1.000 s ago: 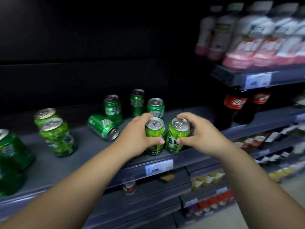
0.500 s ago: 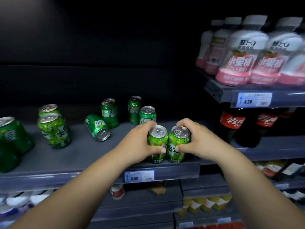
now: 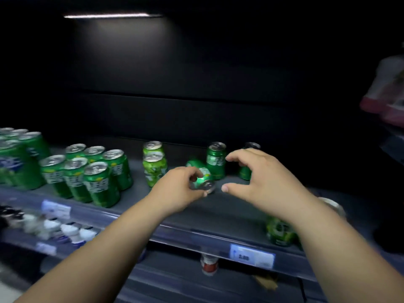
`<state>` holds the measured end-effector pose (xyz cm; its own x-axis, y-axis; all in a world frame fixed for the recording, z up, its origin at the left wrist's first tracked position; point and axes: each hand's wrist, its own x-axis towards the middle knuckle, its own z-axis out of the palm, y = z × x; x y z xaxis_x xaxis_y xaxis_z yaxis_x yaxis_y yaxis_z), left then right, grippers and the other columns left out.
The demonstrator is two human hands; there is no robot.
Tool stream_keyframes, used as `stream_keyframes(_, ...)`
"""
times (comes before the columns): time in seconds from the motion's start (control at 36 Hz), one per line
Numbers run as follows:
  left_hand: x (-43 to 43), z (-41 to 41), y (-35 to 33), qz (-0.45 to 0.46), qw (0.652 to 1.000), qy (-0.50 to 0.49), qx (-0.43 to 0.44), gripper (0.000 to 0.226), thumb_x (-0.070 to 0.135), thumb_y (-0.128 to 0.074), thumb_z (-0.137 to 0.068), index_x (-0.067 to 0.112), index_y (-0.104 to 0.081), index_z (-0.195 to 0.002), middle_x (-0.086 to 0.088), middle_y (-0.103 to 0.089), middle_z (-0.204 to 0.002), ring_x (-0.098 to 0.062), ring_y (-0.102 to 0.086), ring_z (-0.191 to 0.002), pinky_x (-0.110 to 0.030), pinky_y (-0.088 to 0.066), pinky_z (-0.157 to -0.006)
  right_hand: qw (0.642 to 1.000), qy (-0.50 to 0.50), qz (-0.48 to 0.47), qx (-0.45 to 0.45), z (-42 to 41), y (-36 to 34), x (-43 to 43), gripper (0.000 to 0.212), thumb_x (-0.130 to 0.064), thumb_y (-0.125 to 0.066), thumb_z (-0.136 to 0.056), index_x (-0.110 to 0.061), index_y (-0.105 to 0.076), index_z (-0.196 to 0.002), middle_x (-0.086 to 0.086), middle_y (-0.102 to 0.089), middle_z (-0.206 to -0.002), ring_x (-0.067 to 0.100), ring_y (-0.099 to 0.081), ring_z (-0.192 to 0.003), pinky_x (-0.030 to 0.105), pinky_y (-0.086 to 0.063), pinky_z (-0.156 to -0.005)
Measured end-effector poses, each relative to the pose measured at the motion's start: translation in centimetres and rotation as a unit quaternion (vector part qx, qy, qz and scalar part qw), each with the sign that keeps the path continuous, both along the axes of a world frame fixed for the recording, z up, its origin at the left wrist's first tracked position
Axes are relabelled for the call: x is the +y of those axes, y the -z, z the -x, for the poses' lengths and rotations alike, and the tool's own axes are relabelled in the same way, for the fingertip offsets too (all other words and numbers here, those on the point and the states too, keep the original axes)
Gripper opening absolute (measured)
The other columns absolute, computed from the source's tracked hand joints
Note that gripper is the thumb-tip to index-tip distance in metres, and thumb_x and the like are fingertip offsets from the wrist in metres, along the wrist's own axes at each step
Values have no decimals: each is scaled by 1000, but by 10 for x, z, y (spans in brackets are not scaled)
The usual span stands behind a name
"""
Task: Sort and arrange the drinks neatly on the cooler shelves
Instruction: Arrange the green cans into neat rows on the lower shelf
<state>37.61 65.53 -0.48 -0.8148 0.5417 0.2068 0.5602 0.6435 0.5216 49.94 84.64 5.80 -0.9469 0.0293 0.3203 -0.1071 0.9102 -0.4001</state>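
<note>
— What stands at the left end of the shelf [image 3: 218, 217]?

— A blurred cluster of dark green cans [image 3: 19, 158], upright and packed close. Just beside it is a block of six green cans [image 3: 87, 171], two rows deep, all upright and touching. Under them, on the lower shelf, is a row of white-capped bottles [image 3: 65, 230].

— And toward the middle?

— Two light green cans [image 3: 154, 167], one behind the other, upright. Then the left hand [image 3: 179, 189], its fingers curled round the tipped can [image 3: 202, 179], which lies on its side with its silver end toward the camera.

— Is anything next to that one?

— An upright green can [image 3: 216, 160] stands just behind it, apparently touching.

— The right hand [image 3: 262, 180]?

— Thumb and fingers spread apart in a wide C, holding nothing. Its fingertips sit in front of a darker can [image 3: 244, 172] at the back; I cannot tell whether they touch it.

— Further right?

— At the shelf's front edge, partly hidden under the right forearm, are front light green cans [image 3: 279, 231], above a price tag [image 3: 251, 256]. Pink-labelled bottles [image 3: 384, 95] blur at the far right.
</note>
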Motion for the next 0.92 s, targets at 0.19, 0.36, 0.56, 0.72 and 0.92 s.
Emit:
stream_keyframes(0.19,-86,61,-12,1,995,-97,9,25,25,-82,-73,26,-64,-91,5,-63,-82,-18,-64,-79,-33,-53,-74,998,0,56,-42,81,30,-68,55,-51,-81,-74,-33,-60,-122,-10,-61,-119,13,-58,-108,34,-50,-93)
stream_keyframes(0.36,-124,121,-51,43,996,-54,58,33,18,-82,-72,26,-68,-101,8,-62,-89,-15,-63,-85,-33,-52,-77,990,22,116,-74,144,54,-117,61,-44,-84,-73,-32,-57,-126,-5,-59,-123,16,-61,-107,36,-52,-92)
stream_keyframes(0.56,-116,186,-69,214,970,82,77,73,31,-86,-66,26,-57,-133,1,-60,-124,-18,-56,-113,-32,-49,-93,983,83,150,-62,184,65,-152,62,-48,-84,-70,-33,-54,-124,-6,-58,-118,18,-56,-109,37,-49,-92)
stream_keyframes(0.72,-94,200,-59,237,954,177,46,80,34,-88,-62,28,-54,-134,0,-61,-125,-19,-57,-111,-34,-49,-92,976,127,176,-34,186,68,-156,62,-43,-87,-65,-32,-61,-120,-7,-61,-113,16,-59,-103,31,-49,-85)
stream_keyframes(0.92,-87,203,-55,178,959,200,88,75,37,-89,-61,27,-60,-129,1,-63,-127,-19,-57,-116,-34,-49,-95,966,157,202,-37,157,57,-144,58,-37,-92,-61,-32,-65,-112,-13,-66,-104,10,-64,-94,35,-55,-86)
